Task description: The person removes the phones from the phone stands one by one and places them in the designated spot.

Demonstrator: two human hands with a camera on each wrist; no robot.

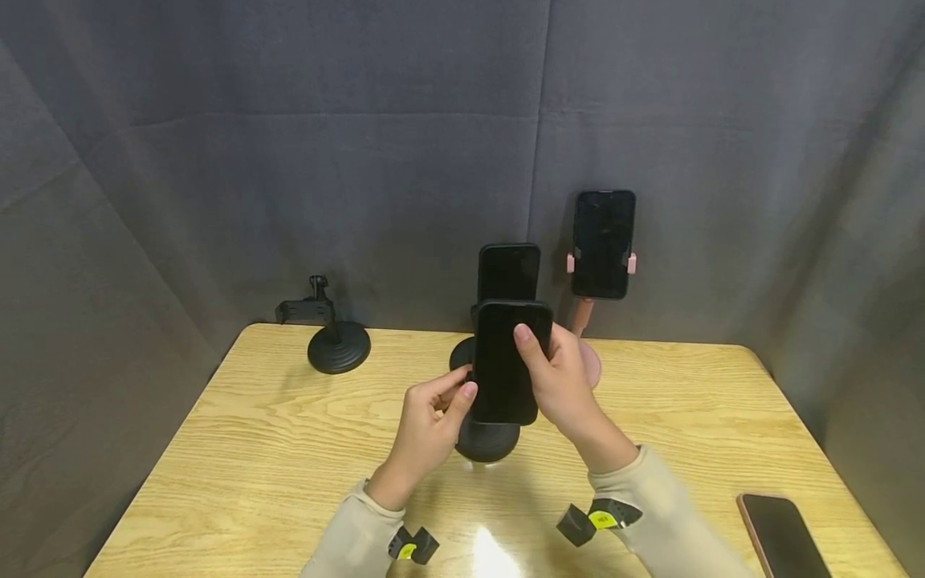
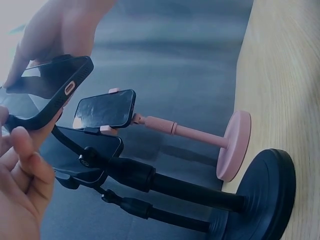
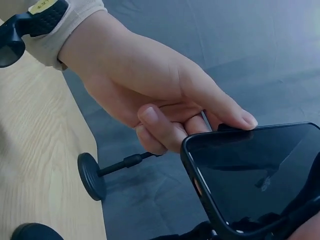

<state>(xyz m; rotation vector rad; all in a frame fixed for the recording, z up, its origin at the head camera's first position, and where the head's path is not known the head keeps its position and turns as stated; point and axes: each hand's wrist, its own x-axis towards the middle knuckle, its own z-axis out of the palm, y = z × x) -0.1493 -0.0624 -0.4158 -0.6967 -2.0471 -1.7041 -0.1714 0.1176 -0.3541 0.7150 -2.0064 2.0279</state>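
A black-cased smartphone (image 1: 502, 369) stands upright, screen toward me, at the head of a black phone stand (image 1: 487, 443). My right hand (image 1: 567, 389) grips its right edge, thumb on the screen and fingers behind. At the left edge, my left hand (image 1: 426, 421) brings thumb and index finger together round a small black clamp arm of the phone holder. From the right wrist, one left fingertip presses beside the phone (image 3: 255, 175) while other fingers curl below. The stand's pole (image 2: 195, 192) rises behind the phone in the left wrist view; most of the holder is hidden.
Behind stands another black holder with a phone (image 1: 509, 269). A pink stand, right of it, holds a phone (image 1: 603, 241). An unloaded black stand (image 1: 338, 349) is at the table's back left. One phone (image 1: 784, 534) lies front right. Grey curtains surround the wooden table (image 1: 253, 449).
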